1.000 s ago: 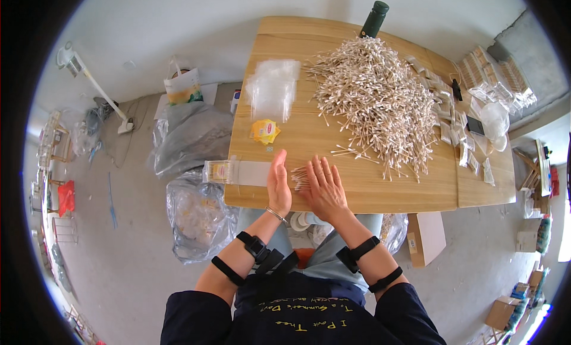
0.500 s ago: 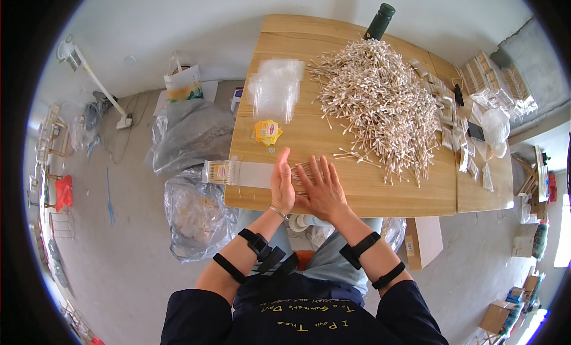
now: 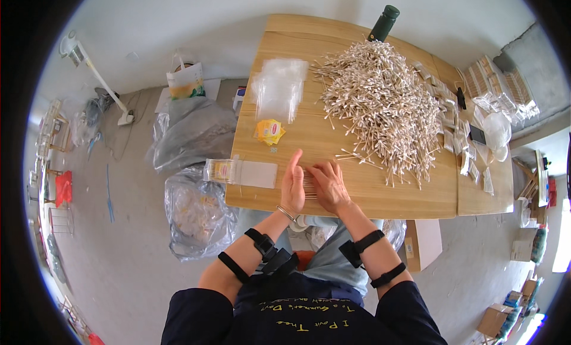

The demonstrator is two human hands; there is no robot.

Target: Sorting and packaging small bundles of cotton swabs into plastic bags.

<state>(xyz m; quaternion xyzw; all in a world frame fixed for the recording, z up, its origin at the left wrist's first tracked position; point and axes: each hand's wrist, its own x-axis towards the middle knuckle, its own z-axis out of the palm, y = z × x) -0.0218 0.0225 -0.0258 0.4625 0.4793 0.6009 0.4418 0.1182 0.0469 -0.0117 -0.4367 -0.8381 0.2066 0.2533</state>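
Observation:
A small row of cotton swabs (image 3: 308, 186) lies on the table's near edge, between my two hands. Along their left side stands my left hand (image 3: 293, 184), on its edge with the fingers stretched out straight. From the right, my right hand (image 3: 331, 187) bends its fingers down onto the swabs, hiding part of them. Just left of my hands lies a white card strip (image 3: 259, 175), its left end by a clear plastic sleeve. A clear pack of swabs with a yellow label (image 3: 221, 170) sits at the table's left edge. The large loose swab heap (image 3: 380, 107) spreads beyond my right hand.
Clear plastic bags (image 3: 279, 89) and yellow cards (image 3: 270, 131) lie on the wooden table's left side (image 3: 392, 202). A dark green bottle (image 3: 383, 23) stands behind the heap. Filled packs (image 3: 449, 116) and a dark phone (image 3: 477, 134) are at right. Plastic sacks (image 3: 199, 214) rest on the floor.
My left hand has shifted right, off the white card strip. My right hand's fingers, spread before, are now drawn together and bent over the swabs.

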